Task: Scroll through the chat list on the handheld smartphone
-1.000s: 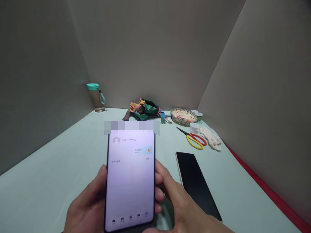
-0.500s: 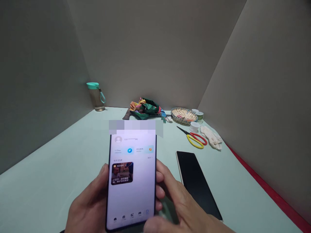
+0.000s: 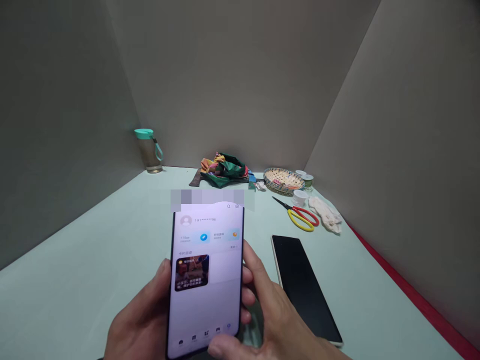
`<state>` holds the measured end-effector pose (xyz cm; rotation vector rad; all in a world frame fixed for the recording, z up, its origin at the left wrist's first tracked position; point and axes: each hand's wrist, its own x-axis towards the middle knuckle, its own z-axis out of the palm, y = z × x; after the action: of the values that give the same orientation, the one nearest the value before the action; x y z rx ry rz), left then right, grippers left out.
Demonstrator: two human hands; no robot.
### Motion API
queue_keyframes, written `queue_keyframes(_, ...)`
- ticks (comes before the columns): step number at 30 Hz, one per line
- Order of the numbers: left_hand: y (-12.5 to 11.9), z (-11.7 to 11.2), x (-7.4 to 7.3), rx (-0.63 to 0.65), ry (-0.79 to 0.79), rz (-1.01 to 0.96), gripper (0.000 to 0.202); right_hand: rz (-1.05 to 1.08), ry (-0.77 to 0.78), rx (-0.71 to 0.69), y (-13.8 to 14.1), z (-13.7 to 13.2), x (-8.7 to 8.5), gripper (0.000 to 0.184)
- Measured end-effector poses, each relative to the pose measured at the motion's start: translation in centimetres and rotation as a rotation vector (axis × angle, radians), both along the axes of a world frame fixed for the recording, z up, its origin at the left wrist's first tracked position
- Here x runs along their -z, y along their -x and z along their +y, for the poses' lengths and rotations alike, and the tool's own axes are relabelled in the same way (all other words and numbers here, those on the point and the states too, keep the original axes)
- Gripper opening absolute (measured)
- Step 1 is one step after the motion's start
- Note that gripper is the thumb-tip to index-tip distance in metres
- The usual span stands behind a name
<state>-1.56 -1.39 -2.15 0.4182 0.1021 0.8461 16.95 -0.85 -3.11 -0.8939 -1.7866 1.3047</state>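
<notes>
A smartphone (image 3: 208, 310) with a lit, pale screen stands tilted up in front of me, gripped from both sides. My left hand (image 3: 140, 312) is closed along its left edge, the thumb on the side and the other fingers hidden behind. Along the right edge wrap the fingers of my right hand (image 3: 277, 315), with its thumb lying over the bottom of the screen. The display shows an account page with a picture card and a row of icons. Just right of my right hand, a second phone (image 3: 305, 285) lies flat on the table, its screen dark.
Scissors (image 3: 300, 218) with red and yellow handles lie beyond the dark phone, beside a white cloth (image 3: 325, 215) and white spool (image 3: 299, 198). Farther back are a woven basket (image 3: 284, 181), a colourful fabric bundle (image 3: 227, 170) over a hatchet (image 3: 195, 178), and a teal-lidded bottle (image 3: 149, 152).
The lit phone and both hands have shifted slightly right and down in view. My right thumb has moved left across the phone's lower edge. A blank pale card now shows beside the picture card.
</notes>
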Motion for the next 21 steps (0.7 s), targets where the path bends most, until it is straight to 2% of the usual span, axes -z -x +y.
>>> queue_keyframes(5,-0.3,0.2,0.0,0.03,0.019,-0.025,0.047,0.03,-0.116,0.121,-0.4,-0.5,-0.7,0.074)
queue_keyframes(6,-0.3,0.2,0.0,0.026,0.018,-0.014,0.049,0.043,-0.14,0.126,-0.6,-0.5,-0.7,0.073)
queue_keyframes(8,-0.3,0.3,-0.2,0.001,0.001,0.006,0.054,0.018,-0.258,0.13,-0.9,-0.5,-0.5,0.086)
queue_keyframes(10,-0.4,0.3,-0.4,-0.043,-0.01,0.018,0.056,-0.09,-0.46,0.176,-1.0,-0.4,0.0,0.103)
queue_keyframes(12,-0.5,0.2,-0.5,-0.089,-0.006,0.028,0.055,-0.237,-0.697,0.282,-0.9,-0.4,0.4,0.114)
queue_keyframes(15,-0.8,0.2,-0.4,-0.102,0.031,0.017,0.05,-0.399,-0.946,0.402,-0.6,-0.3,0.5,0.116)
queue_keyframes(18,-1.0,0.3,0.0,-0.067,0.09,-0.003,0.042,-0.48,-1.017,0.395,-0.5,-0.3,-0.2,0.111)
queue_keyframes(21,-0.9,0.3,0.6,-0.027,0.103,0.067,0.044,-0.479,-1.015,0.527,-0.9,-0.2,-1.3,0.098)
